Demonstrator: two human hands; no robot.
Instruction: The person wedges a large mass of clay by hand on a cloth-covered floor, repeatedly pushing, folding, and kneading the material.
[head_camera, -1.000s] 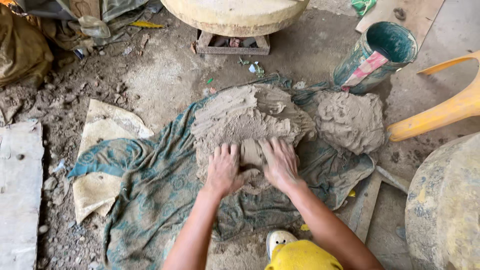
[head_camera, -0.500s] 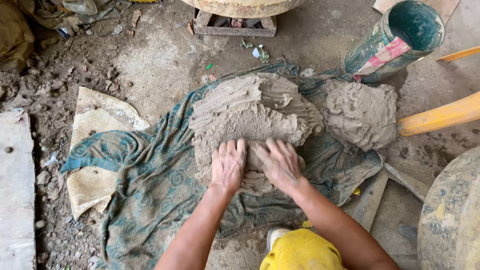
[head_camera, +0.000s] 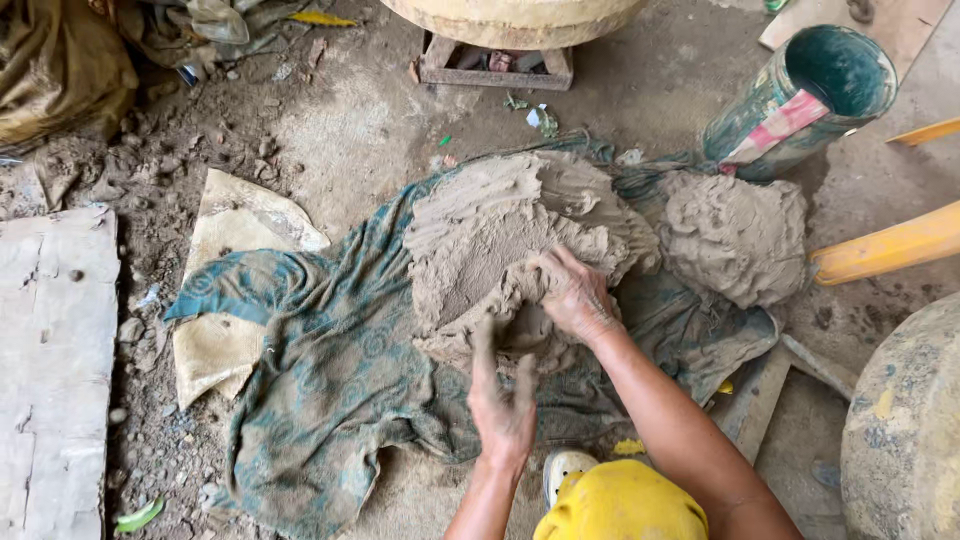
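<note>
The big clay mound (head_camera: 510, 250) lies in the middle of the floor (head_camera: 340, 130) on a teal patterned cloth (head_camera: 330, 370), which keeps the wet mass off the grit and rubble beneath. The right hand (head_camera: 575, 295) presses flat on the near edge of the mound, fingers spread and bent over the clay as if pushing or folding it; it grips nothing closed. The left hand (head_camera: 503, 400) hangs just nearer than the mound, above the cloth, fingers apart and pointing up toward the clay, coated in grey mud and holding nothing. A second, smaller clay lump (head_camera: 735, 235) sits to the right on the same cloth, touching or almost touching the big one, probably kept apart as a separate portion. Far right, a green can (head_camera: 805, 100) lies tilted with its open mouth up; a label band with pink, white and yellowish stripes wraps its side, the print too small to make out. A pale sack (head_camera: 225, 290) pokes out from under the cloth's left edge. A grey slab (head_camera: 50, 350) lies at the far left. A yellow bar (head_camera: 890, 245) juts in from the right, and a round muddy stone (head_camera: 900, 430) fills the near right corner. A wooden frame (head_camera: 495, 65) supports a large round object at the far edge.
</note>
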